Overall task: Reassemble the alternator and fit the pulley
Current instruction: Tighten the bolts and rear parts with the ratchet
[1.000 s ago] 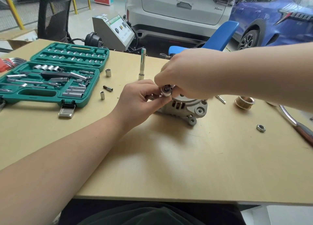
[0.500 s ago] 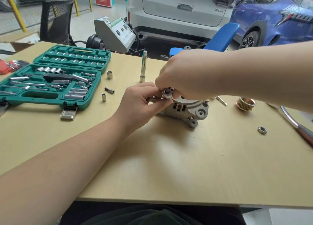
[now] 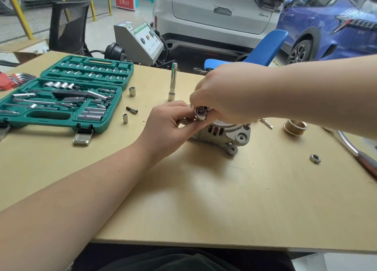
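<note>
The silver alternator (image 3: pixel 230 135) sits on the wooden table (image 3: pixel 204 199), its top hidden under my hands. My right hand (image 3: pixel 226 95) reaches over it and pinches a small round metal tool head (image 3: pixel 201 113) at its left top. My left hand (image 3: pixel 169 128) holds the same piece from the left and below with thumb and fingers. The brass-coloured grooved pulley (image 3: pixel 294 127) lies on the table to the right, apart from the alternator. A loose nut (image 3: pixel 315 158) lies nearer the right front.
An open green socket set (image 3: pixel 67 99) fills the left of the table. Loose sockets (image 3: pixel 132 91), a bit (image 3: pixel 132 110) and an upright extension bar (image 3: pixel 173 81) stand behind my left hand. A long tool handle (image 3: pixel 361 158) lies at the right edge, a small bolt (image 3: pixel 267 123) behind the alternator.
Both hands stay on the metal piece atop the alternator, with only a slight shift of the fingers. The view has moved a little.
</note>
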Tool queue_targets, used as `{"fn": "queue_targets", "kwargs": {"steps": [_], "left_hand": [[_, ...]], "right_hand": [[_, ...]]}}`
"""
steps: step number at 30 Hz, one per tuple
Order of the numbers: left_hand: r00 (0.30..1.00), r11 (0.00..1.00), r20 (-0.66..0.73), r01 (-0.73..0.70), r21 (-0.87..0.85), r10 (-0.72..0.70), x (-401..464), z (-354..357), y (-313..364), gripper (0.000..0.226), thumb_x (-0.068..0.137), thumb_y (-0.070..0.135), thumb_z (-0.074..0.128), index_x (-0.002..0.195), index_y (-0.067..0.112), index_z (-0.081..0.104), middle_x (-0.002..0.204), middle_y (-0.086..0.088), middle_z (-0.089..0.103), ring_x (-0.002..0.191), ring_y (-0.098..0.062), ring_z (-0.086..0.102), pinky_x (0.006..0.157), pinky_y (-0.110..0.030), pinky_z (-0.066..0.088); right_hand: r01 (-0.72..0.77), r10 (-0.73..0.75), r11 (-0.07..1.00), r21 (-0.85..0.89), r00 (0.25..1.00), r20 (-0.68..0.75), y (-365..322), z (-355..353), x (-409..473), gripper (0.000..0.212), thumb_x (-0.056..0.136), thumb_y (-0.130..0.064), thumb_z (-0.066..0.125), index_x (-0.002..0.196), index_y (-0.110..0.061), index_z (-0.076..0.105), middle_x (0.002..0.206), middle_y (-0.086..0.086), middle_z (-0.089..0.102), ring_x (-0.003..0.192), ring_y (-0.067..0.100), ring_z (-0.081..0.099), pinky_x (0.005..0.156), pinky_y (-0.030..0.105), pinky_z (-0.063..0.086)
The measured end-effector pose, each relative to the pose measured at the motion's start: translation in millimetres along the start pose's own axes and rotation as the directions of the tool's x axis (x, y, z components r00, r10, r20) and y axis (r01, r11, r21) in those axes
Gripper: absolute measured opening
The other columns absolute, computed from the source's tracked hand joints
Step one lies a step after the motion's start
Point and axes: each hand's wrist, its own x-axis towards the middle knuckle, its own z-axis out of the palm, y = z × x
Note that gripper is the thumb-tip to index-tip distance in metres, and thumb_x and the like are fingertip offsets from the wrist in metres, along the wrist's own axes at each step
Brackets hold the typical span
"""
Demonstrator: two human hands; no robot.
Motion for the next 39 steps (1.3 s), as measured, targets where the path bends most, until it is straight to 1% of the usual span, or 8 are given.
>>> {"fn": "queue_targets", "kwargs": {"steps": [4,7,14,22,26,30,36,39], "left_hand": [[0.997,0.999,-0.063,0.034,-0.020,-0.035,-1.5,2.1,0.6,0.016,0.088,0.020,0.089,0.092,0.005,0.086,0.076,0.006,0.068,0.065,-0.001,0.053,0.067,-0.009,0.036],[0.998,0.999,-0.052,0.038,-0.029,-0.039,-1.4,2.2,0.3,0.025,0.089,0.028,0.086,0.090,0.003,0.085,0.074,0.011,0.064,0.063,-0.002,0.050,0.066,-0.009,0.034],[1.000,1.000,-0.009,0.019,0.000,-0.019,-0.5,0.6,1.5,0.013,0.092,0.020,0.086,0.097,0.008,0.086,0.085,-0.005,0.076,0.075,-0.017,0.060,0.073,-0.024,0.044],[0.998,0.999,-0.058,0.033,0.001,-0.033,-2.5,1.7,-0.9,0.016,0.090,0.020,0.086,0.091,0.004,0.085,0.077,0.016,0.064,0.067,0.004,0.053,0.065,-0.006,0.036],[0.999,0.999,-0.034,0.039,0.018,-0.038,-0.7,1.3,1.0,0.008,0.092,0.013,0.086,0.090,0.005,0.085,0.074,0.009,0.065,0.065,-0.002,0.049,0.066,-0.014,0.035],[0.999,1.000,-0.042,0.027,0.013,-0.026,-1.4,1.4,3.5,0.012,0.092,0.019,0.085,0.095,0.007,0.085,0.078,0.013,0.066,0.069,0.000,0.052,0.068,-0.008,0.035],[0.996,0.999,-0.073,0.052,-0.012,-0.053,-1.7,3.6,4.9,0.026,0.089,0.033,0.083,0.091,0.007,0.086,0.073,0.020,0.061,0.067,0.000,0.051,0.066,-0.007,0.035],[0.998,0.999,-0.049,0.037,0.017,-0.036,-0.3,2.1,4.5,0.023,0.093,0.030,0.081,0.091,0.008,0.085,0.073,0.015,0.063,0.066,-0.002,0.050,0.066,-0.010,0.034]], "right_hand": [[-0.277,0.283,0.931,0.238,0.959,0.009,-8.2,11.5,-3.3,0.060,0.081,-0.078,0.065,0.072,-0.019,0.059,0.063,0.001,0.052,0.057,0.022,0.055,0.049,0.028,0.038],[-0.329,0.343,0.891,0.314,0.939,0.011,-14.3,15.7,-6.4,0.059,0.083,-0.074,0.068,0.069,-0.019,0.053,0.062,0.003,0.051,0.056,0.022,0.053,0.047,0.027,0.032],[0.115,-0.115,0.993,-0.040,0.993,0.008,-2.3,-3.3,-4.4,0.011,0.101,-0.025,0.056,0.096,-0.025,0.046,0.090,-0.007,0.052,0.095,0.027,0.061,0.082,0.046,0.057],[-0.371,0.406,0.825,0.427,0.914,0.009,-18.4,20.7,-6.7,0.057,0.082,-0.070,0.068,0.065,-0.020,0.048,0.062,0.002,0.049,0.053,0.019,0.048,0.048,0.026,0.030],[-0.194,0.201,0.971,0.139,0.979,-0.038,-16.4,14.2,-2.2,0.033,0.097,-0.044,0.065,0.078,-0.023,0.048,0.073,-0.002,0.047,0.064,0.021,0.054,0.050,0.030,0.038],[0.089,-0.088,0.995,-0.034,0.996,0.027,-5.5,-0.3,-1.8,0.017,0.099,-0.021,0.057,0.098,-0.024,0.040,0.088,-0.005,0.048,0.093,0.027,0.059,0.078,0.046,0.057],[-0.322,0.325,0.903,0.284,0.945,0.038,-14.3,16.5,-2.7,0.050,0.091,-0.064,0.061,0.073,-0.019,0.050,0.068,0.001,0.050,0.058,0.019,0.051,0.049,0.028,0.032],[-0.331,0.338,0.906,0.263,0.941,0.020,-20.9,18.7,-3.4,0.046,0.096,-0.055,0.064,0.071,-0.022,0.044,0.070,0.000,0.049,0.058,0.018,0.048,0.049,0.028,0.033]]}}
